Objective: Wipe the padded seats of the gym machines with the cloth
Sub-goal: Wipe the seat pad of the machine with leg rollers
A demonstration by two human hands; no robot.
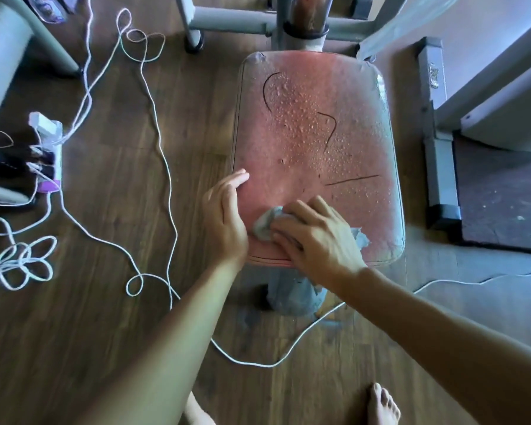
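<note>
Head view: a crumpled grey cloth (264,223) is being gripped under the curled fingers of the right hand (316,237) and pressed onto the near-left part of the red padded seat (316,133). The seat's left edge is being touched by the left hand (224,213), fingers straight and together. Droplets are beading across the seat's far and right areas. White cables (163,148) are lying looped on the wooden floor (120,240) at the left.

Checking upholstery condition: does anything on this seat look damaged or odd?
Yes. The red padded seat shows dark line-like marks, possibly cuts, curved and straight, and droplets bead across its far half.
</note>
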